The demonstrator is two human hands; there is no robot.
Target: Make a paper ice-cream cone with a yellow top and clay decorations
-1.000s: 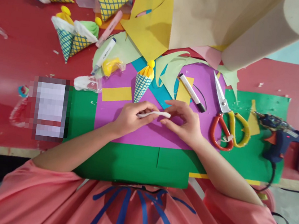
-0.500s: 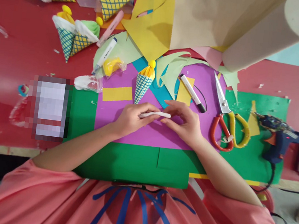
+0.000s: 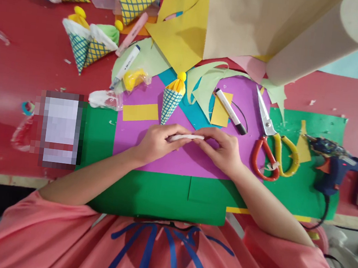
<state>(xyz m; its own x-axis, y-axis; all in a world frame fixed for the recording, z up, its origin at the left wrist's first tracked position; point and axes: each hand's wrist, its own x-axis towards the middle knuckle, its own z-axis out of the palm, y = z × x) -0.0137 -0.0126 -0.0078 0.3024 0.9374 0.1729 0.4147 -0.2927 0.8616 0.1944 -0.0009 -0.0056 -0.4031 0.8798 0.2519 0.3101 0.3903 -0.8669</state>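
Note:
A thin white strip of what looks like soft clay is held level between my two hands, above a purple sheet. My left hand pinches its left part between thumb and fingers. At the right end, my right hand pinches it too, the fingertips of both hands almost meeting. Just beyond them a small paper ice-cream cone with an orange top and yellow ball lies on the sheet. Left of it is a yellow paper strip. A white marker lies beyond my right hand.
Scissors with red and yellow handles lie to the right, then a blue glue gun. Several finished cones lie at the back left. A large paper roll and paper scraps fill the back. A blurred-out phone-like object is at left.
My right hand's fingers have come down and closed on the right end of the white strip. My left hand has stayed in almost the same place.

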